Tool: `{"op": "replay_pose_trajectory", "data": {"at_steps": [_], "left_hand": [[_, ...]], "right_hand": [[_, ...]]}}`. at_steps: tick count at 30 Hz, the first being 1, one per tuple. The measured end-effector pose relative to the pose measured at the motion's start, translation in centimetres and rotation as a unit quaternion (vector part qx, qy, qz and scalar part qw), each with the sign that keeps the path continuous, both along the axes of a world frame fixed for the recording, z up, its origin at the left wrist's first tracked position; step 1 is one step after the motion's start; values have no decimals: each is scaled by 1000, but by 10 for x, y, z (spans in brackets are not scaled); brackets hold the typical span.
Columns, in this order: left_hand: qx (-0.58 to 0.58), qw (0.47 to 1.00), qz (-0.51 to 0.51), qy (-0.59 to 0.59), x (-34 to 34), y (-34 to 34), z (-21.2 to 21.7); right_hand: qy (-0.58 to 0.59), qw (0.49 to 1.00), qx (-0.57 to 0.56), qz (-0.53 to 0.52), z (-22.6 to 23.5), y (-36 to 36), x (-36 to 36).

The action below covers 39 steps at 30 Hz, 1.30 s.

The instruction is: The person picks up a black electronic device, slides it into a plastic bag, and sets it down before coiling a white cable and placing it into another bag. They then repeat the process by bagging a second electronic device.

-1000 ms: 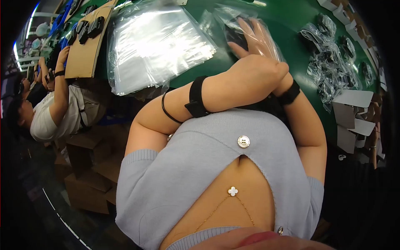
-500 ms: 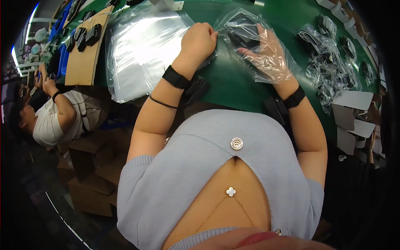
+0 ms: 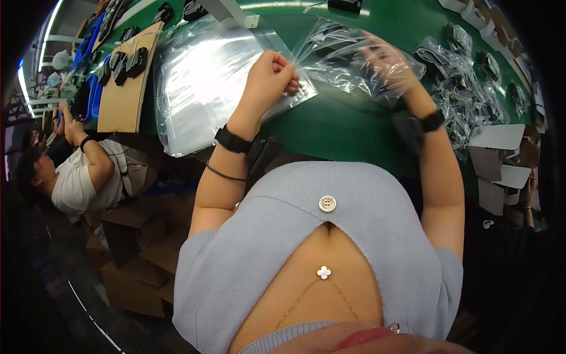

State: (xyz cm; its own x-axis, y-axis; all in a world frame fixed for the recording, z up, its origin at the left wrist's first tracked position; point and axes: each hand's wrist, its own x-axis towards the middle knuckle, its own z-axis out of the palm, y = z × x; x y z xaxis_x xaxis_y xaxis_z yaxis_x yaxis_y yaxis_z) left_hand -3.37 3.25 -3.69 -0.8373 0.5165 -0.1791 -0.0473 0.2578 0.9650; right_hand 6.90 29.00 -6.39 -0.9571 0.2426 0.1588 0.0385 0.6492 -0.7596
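Note:
A clear plastic bag (image 3: 339, 71) stretches between my two hands above the green table, with a dark item (image 3: 331, 40) showing dimly through its upper part. My left hand (image 3: 270, 79) is closed in a pinch on the bag's left edge. Motion smears my right hand (image 3: 389, 64); its fingers look stretched out, and the bag's loose film covers part of it. Beneath and left of my left hand lies a stack of flat clear bags (image 3: 206, 82). Both wrists wear black straps with dark devices.
Plastic-wrapped dark items (image 3: 471, 88) are heaped on the right of the green table (image 3: 336, 127). White open boxes (image 3: 498, 147) stand beyond them. At left, a cardboard sheet (image 3: 127, 97) bears black devices (image 3: 137, 62). A person in a white shirt (image 3: 88, 177) works farther left.
My right hand has shifted right and lifted, drawing the bag's film with it; it is now blurred. My left hand has moved slightly left and down, still pinching the bag.

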Motion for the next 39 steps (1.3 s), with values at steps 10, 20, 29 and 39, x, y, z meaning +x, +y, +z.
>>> {"op": "replay_pose_trajectory", "data": {"at_steps": [10,20,29,39], "left_hand": [[-105,887,-141,426,15,-14,0],[-92,806,-123,572,24,-13,10],[-31,857,-168,487,22,-15,17],[-88,864,-22,496,20,3,-4]], "right_hand": [[48,908,-414,-47,16,-34,103],[258,955,140,-35,56,-51,123],[154,969,175,87,47,-25,110],[-2,991,-50,-123,4,-12,46]]}}
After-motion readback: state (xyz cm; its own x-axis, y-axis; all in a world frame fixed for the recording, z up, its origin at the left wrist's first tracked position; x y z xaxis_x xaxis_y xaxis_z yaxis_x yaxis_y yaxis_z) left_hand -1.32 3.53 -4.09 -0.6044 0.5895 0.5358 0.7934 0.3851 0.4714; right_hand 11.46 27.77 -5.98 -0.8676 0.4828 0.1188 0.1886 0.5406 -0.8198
